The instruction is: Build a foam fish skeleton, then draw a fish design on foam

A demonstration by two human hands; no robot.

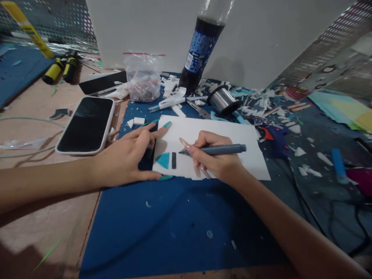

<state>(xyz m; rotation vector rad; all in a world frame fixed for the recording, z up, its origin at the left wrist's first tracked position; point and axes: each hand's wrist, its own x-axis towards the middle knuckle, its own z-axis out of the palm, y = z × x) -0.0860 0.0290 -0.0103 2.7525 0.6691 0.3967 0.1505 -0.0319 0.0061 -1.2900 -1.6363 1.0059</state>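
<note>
A white sheet of paper (244, 155) lies on a blue mat (174, 228). My right hand (216, 157) is closed around a dark grey marker (225, 149), whose tip is at the paper near its left part. Just left of the tip are a small dark rectangle (173, 160) and a turquoise triangle-like shape (163, 160); whether they are drawn or lie on the sheet I cannot tell. My left hand (139, 153) rests with its fingers spread on the paper's left edge, the thumb by the lower corner.
Left of the mat lies a phone (87, 126). Behind the paper stand a bottle of dark drink (200, 50), a clear zip bag (143, 77) and a wire spool (223, 100), among white scraps. A blue glue gun (277, 141) with a cable lies to the right.
</note>
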